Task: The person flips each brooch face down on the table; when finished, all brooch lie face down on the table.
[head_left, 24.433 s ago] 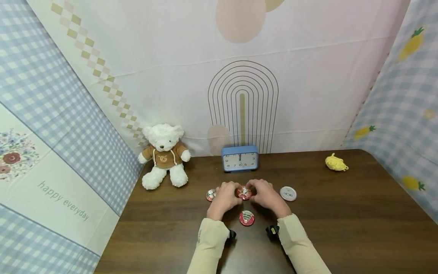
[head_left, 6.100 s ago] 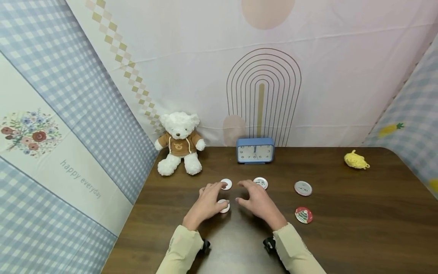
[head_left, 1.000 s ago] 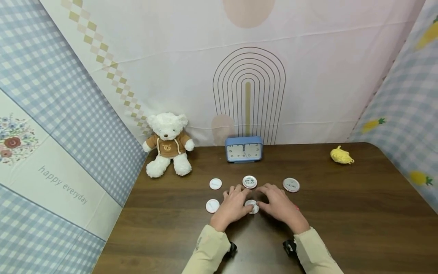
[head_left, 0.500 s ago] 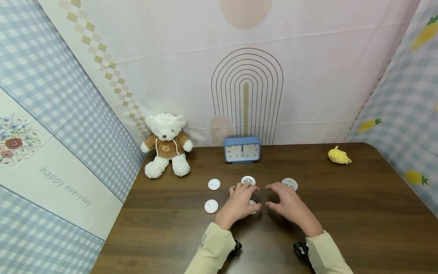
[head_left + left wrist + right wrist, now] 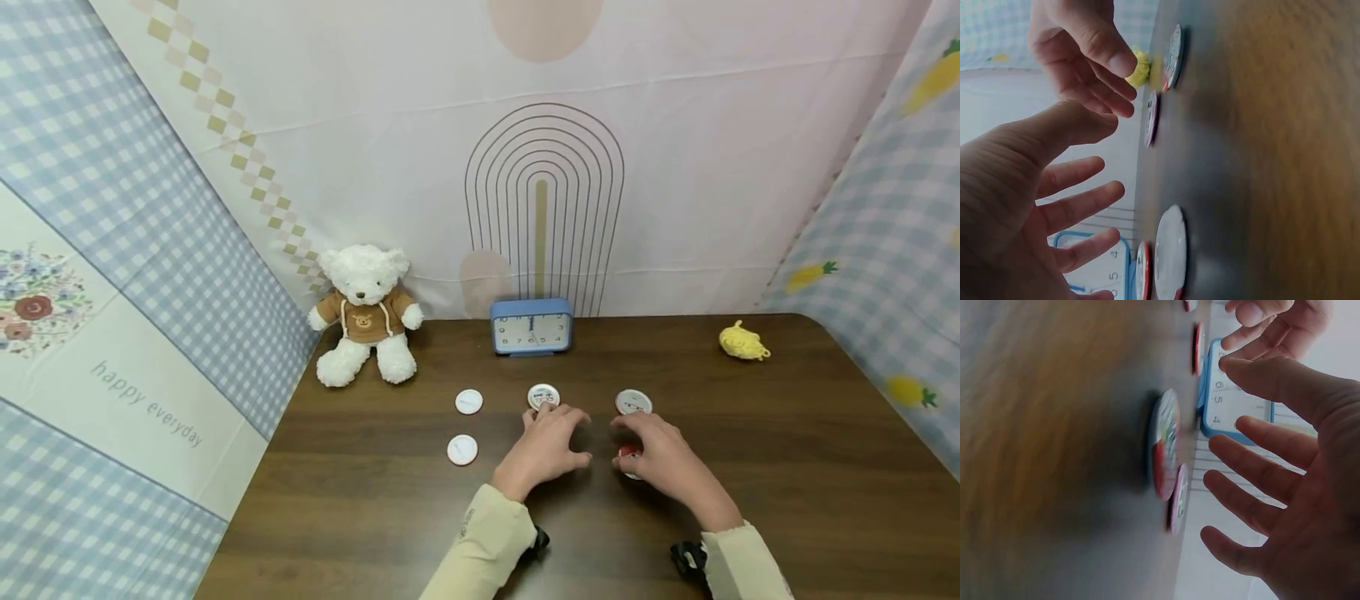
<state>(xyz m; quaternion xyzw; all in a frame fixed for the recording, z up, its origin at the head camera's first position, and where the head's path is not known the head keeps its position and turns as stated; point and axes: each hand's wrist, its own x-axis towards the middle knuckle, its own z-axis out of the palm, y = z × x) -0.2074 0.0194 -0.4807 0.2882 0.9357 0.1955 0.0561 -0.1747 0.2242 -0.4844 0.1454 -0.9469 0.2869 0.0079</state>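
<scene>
Round pin badges lie on the table. My right hand (image 5: 663, 458) is over a red-and-white badge (image 5: 628, 454), picture side up, its fingers spread and apart from it in the right wrist view. To its left, my left hand (image 5: 545, 450) hovers with fingers apart, holding nothing. It hides a white-backed badge (image 5: 1171, 253) that shows in the left wrist view. Beyond the left hand is a back-up badge (image 5: 543, 396). Another back-up badge (image 5: 633, 402) lies beyond the right hand. Two more white-backed badges, one farther (image 5: 468, 402) and one nearer (image 5: 462, 450), lie at left.
A blue clock (image 5: 531, 327) stands at the back of the wooden table (image 5: 360, 517). To its left sits a white teddy bear (image 5: 366, 317) in a brown hoodie. A small yellow object (image 5: 742, 341) lies at the back right. Patterned cloth hangs behind and at both sides.
Both hands have moved right, from about the middle front badge toward the red one. Earlier, at 24 seconds ago, several badges stood elsewhere and some showed pictures; now most lie back up in two rows.
</scene>
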